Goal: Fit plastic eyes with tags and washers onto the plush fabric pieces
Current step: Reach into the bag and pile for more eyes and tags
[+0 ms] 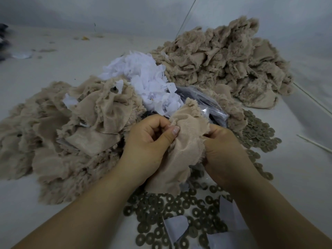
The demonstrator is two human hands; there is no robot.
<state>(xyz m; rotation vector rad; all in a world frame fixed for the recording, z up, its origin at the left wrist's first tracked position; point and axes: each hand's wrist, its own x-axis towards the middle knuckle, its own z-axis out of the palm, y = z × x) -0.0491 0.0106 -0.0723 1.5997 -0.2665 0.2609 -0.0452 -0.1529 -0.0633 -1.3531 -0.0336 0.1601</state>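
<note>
Grip of both hands, left hand [149, 139] and right hand [222, 150], pinching beige plush piece [186, 126]

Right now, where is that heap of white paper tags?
In the head view, the white paper tags lie in a heap at the middle of the table, just beyond both hands, between the left plush pile and the larger plush pile at back right.

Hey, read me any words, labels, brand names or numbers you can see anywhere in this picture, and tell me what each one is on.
No text can be read anywhere.
white tags: they look blank from here; any print is too small to tell.
clear plastic bag: no legible label, only glare.
washers: plain rings, no markings visible.
plush fabric piece held in both hands: no lettering.
</note>
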